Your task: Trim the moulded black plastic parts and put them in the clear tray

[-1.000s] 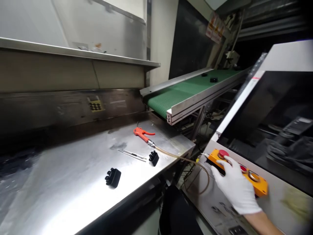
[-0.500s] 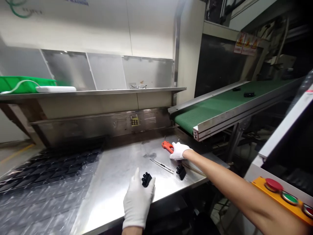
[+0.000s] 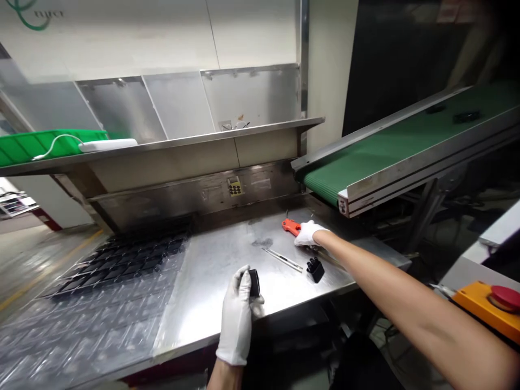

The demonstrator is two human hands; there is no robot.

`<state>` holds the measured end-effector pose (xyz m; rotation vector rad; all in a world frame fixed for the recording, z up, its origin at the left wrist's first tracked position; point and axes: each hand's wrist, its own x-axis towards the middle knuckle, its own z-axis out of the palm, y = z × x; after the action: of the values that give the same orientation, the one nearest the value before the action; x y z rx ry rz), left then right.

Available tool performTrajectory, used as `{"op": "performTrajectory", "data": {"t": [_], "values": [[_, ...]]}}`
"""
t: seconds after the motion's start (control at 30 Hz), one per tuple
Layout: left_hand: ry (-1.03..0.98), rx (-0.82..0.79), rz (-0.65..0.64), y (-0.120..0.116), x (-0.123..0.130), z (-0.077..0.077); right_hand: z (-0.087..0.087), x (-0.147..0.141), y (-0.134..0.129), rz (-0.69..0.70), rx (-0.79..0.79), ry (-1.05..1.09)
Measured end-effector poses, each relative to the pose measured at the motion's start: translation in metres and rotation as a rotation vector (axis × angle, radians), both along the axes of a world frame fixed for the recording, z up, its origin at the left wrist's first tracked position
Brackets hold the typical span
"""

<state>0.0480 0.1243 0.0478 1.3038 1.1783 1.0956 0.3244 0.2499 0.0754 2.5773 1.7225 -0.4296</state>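
My left hand (image 3: 238, 317), in a white glove, grips a small black plastic part (image 3: 254, 283) above the front of the steel table; its flat side shows between thumb and fingers. Farther back, my right hand (image 3: 309, 234), also gloved in white, is closed around one end of an orange hand tool (image 3: 291, 227) on the table. The tool's exact kind is hard to make out. A second black plastic part (image 3: 314, 270) with short round pegs lies in front of my right hand. Between the hands are thin metal rods (image 3: 282, 260), perhaps tweezers.
Clear plastic trays (image 3: 101, 319) holding rows of black parts cover the table's left side. A green conveyor belt (image 3: 390, 146) slopes up to the right with black parts on it. A shelf (image 3: 182, 142) carries a green bin (image 3: 49, 145). An orange button box (image 3: 479, 309) stands at right.
My left hand has turned the black part, so its flat side shows instead of its pegs, and the fingers have closed around it. My right hand stays at the orange tool. The view has shifted.
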Motion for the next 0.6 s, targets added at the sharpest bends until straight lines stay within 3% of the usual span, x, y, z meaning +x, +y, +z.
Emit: {"op": "performTrajectory", "data": {"t": [0.1, 0.23, 0.4, 0.6], "values": [[-0.521, -0.115, -0.035, -0.036, -0.004, 0.001, -0.006, 0.004, -0.001, 0.009, -0.008, -0.009], [-0.775, -0.329, 0.003, -0.076, -0.007, -0.003, -0.011, 0.008, -0.001, 0.016, 0.003, -0.022], [-0.852, -0.634, 0.154, -0.099, -0.007, -0.019, -0.014, 0.008, -0.001, 0.006, -0.002, -0.070], [-0.900, -0.834, 0.168, -0.108, -0.006, -0.040, -0.018, 0.012, 0.001, 0.034, -0.066, -0.144]]}}
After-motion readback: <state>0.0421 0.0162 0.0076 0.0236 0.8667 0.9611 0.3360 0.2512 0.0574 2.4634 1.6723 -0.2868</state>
